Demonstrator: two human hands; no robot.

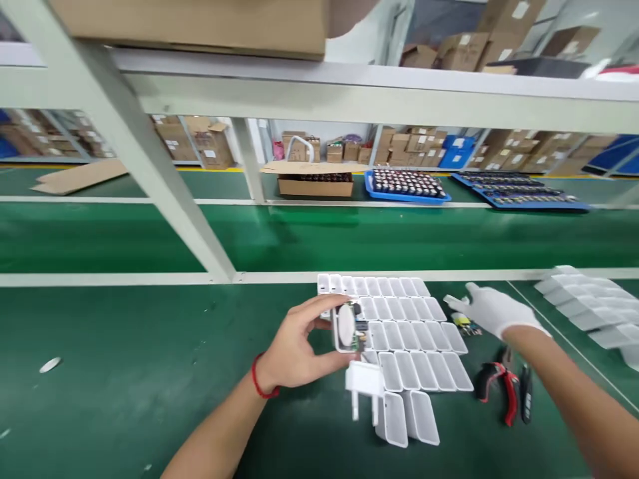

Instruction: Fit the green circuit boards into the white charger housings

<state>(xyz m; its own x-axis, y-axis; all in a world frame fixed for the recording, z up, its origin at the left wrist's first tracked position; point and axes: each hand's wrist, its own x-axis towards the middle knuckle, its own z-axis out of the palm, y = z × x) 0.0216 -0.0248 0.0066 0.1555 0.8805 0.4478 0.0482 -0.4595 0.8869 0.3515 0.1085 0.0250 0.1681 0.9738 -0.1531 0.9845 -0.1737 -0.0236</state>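
Charger housing [346, 327] in left grip [294, 349]

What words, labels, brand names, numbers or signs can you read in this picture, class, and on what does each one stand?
No text here can be read.
White labels on the cardboard boxes on the far shelves: too small and blurred.
White charger shell in the left hand: no print visible.
White shells in rows near the gloved right hand: blank.
Red-handled pliers: no marking visible.

A factory assembly line: green workbenches [124, 359], steel racking [164, 179], stacked cartons [210, 143].
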